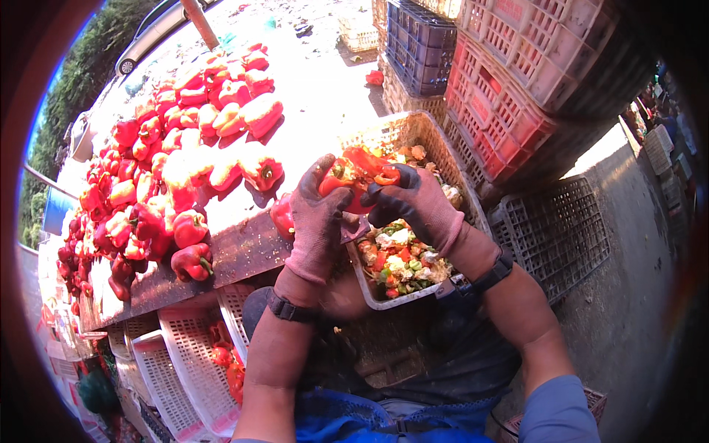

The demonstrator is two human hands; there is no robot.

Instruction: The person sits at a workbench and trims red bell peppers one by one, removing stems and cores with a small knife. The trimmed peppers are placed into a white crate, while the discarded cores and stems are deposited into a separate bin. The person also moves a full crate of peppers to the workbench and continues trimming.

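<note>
Blue clothing [399, 417] fills the space nearest me, with a blue sleeve [560, 413] at the right; on the left, pale crates [196, 369] crowd under the table [244, 255], one with red pieces inside; peppers in a great red heap [177, 177] cover much of the tabletop, and one loose pepper [282, 216] sits just beside the left wrist; stacked crates [502, 96] wall off the far right side, with a dark lattice crate [554, 229] lower down.

Between the two gloved hands, above the scrap crate [377, 299], is an opened red pepper [362, 173]; it looks glossy and split, its rim curled and its hollow partly showing; the left hand [314, 218] has fingers and thumb curled round one side, while the right hand [421, 210] pinches the other end with bunched fingertips.

Mixed scraps [402, 258] lie within the crate's raised rim; the table's front edge slants away past the left forearm; grey ground [639, 229] runs along the far right, beyond the lattice crate.
</note>
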